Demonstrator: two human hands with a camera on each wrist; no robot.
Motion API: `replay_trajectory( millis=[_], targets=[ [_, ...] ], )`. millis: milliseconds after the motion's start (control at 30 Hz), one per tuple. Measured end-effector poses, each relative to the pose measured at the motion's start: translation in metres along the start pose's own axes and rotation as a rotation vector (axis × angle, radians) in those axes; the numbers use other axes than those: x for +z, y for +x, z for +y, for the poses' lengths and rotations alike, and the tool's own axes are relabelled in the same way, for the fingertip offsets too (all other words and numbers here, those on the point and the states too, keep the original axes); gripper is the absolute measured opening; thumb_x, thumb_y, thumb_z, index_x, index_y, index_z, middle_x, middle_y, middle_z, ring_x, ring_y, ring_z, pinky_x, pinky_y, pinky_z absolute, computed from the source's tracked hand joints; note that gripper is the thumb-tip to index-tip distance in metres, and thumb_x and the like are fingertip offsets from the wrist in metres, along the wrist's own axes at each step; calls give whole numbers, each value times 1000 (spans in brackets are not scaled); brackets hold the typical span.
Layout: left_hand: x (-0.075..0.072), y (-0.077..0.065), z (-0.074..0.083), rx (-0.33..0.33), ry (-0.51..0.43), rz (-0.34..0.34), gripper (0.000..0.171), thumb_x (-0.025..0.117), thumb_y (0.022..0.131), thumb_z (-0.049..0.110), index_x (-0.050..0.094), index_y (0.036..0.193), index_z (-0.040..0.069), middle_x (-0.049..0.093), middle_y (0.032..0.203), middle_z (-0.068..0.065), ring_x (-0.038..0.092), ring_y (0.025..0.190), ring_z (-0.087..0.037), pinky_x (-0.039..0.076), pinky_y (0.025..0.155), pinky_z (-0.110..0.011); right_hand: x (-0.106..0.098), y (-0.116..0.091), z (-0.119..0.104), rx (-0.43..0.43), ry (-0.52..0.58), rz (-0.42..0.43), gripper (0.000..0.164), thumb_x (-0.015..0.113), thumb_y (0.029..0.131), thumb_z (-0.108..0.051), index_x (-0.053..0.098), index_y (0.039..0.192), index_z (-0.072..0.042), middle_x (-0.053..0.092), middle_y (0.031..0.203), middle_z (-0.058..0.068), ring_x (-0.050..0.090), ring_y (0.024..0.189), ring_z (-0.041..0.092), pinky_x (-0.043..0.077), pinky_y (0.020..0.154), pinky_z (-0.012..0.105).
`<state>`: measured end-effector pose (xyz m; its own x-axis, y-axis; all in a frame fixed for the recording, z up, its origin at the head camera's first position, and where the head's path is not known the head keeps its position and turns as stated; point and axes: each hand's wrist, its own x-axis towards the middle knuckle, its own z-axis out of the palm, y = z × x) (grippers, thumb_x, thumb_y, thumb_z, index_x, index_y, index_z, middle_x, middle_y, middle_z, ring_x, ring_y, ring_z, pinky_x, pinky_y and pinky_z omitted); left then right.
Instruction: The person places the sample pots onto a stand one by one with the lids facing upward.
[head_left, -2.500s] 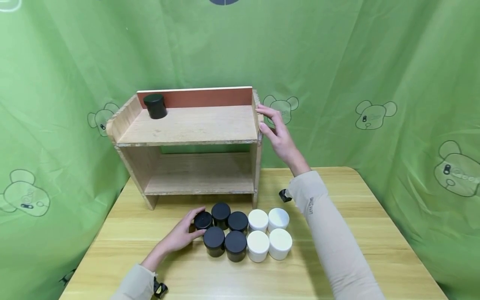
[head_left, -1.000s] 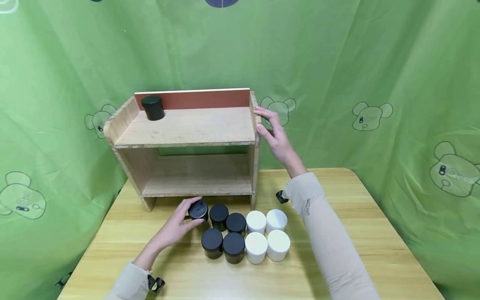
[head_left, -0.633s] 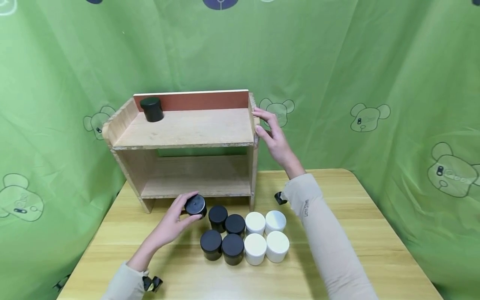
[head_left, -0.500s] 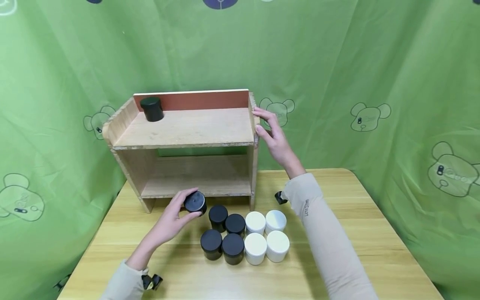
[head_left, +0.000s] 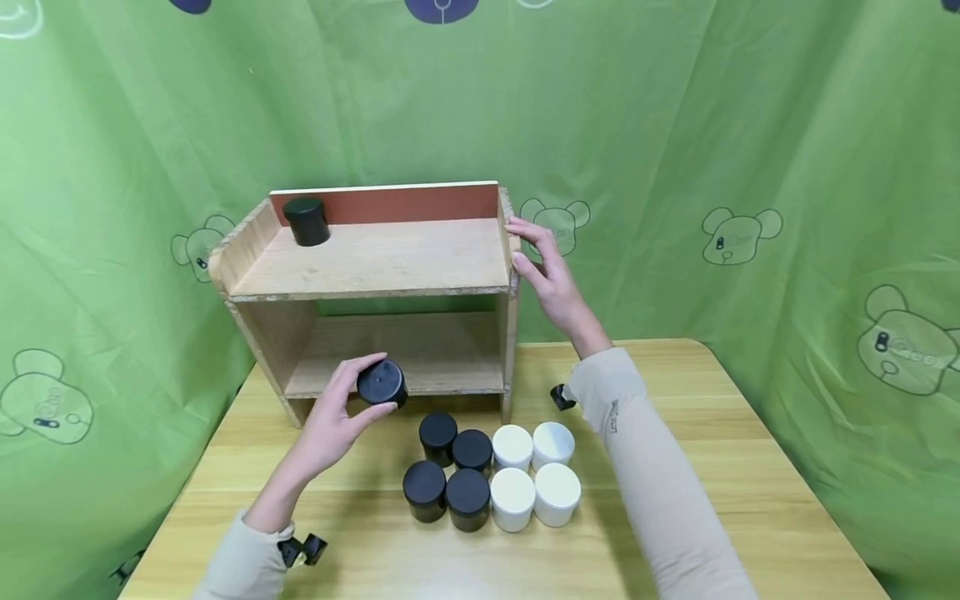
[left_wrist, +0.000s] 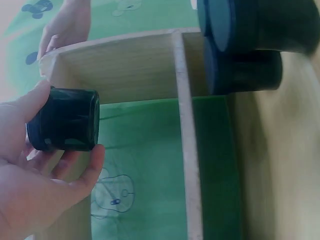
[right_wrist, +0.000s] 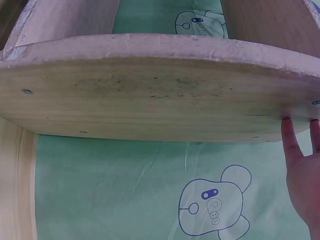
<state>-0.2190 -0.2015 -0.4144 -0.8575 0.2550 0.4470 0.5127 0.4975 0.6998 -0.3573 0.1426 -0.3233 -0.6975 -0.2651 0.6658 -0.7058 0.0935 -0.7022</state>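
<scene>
My left hand grips a black lidded jar between thumb and fingers. It is held up before the lower board of a small wooden shelf; in the left wrist view the jar lies sideways across the picture. With extended fingers, my right hand touches the shelf's right side panel near its top. The right wrist view has two fingertips against the outer face of that side panel. Another black jar stands at the left end of the top board.
On the table, several black jars stand in two rows beside several white jars, in front of the shelf. A green printed curtain hangs behind and at both sides.
My left hand has taken the leftmost black jar from the group and raised it toward the shelf's lower board. The right hand has stayed on the side panel.
</scene>
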Motion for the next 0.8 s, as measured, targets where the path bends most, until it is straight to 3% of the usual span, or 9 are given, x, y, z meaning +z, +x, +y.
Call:
replay_trajectory(
  millis=[167, 433, 800],
  targets=[
    [-8, 6, 6, 8, -29, 38, 67, 81, 92, 20, 51, 151, 30, 55, 136, -4, 57, 119, -15, 55, 94, -30, 0, 0, 0, 1, 2, 0, 43, 51, 106, -12, 48, 148, -7, 36, 163, 4, 32, 152, 22, 38, 119, 59],
    [-23, 18, 19, 70, -25, 132, 69, 82, 89, 9, 53, 151, 23, 57, 135, -9, 58, 116, -9, 51, 92, -13, 0, 0, 0, -4, -2, 3, 43, 51, 105, -12, 48, 148, -7, 36, 163, 4, 32, 151, 22, 38, 118, 60],
    [-48, 36, 35, 100, -51, 191, 70, 81, 88, 2, 54, 150, 19, 55, 133, -9, 59, 116, -4, 51, 95, -11, 1, 1, 1, -4, 18, 4, 43, 50, 106, -9, 47, 148, -5, 35, 164, 6, 31, 153, 24, 37, 119, 61]
  ],
)
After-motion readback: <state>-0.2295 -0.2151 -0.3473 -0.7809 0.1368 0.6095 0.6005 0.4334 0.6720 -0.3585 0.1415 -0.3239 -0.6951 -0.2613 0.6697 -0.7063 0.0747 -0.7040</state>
